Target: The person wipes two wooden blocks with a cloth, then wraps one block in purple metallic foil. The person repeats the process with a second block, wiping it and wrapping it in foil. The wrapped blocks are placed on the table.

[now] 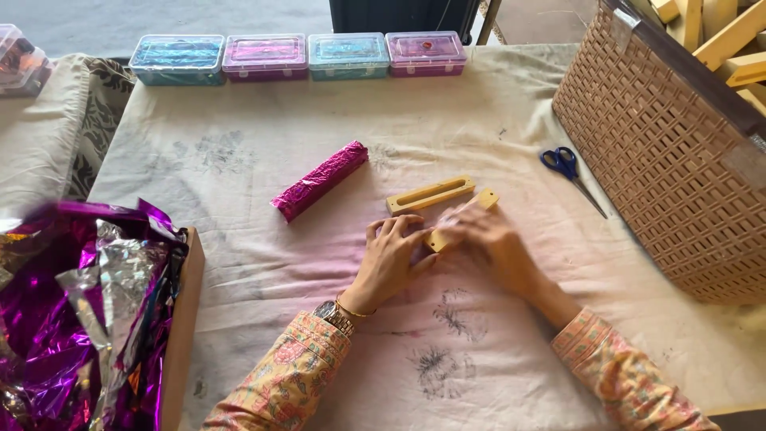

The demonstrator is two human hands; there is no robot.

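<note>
My left hand (388, 257) and my right hand (488, 242) are both on a small wooden block (459, 219) lying on the cloth-covered table (263, 263). The right hand is blurred and covers most of the block; only its two ends show. Just beyond it lies a second wooden block (431, 194) with a long slot in its top. To the left of that lies a block wrapped in shiny magenta foil (320, 180), apart from both hands.
Blue-handled scissors (570, 173) lie to the right, beside a large woven basket (662, 160) holding wooden pieces. Several lidded plastic boxes (297, 56) line the far edge. A box of crumpled magenta and silver foil (80, 311) sits at the left.
</note>
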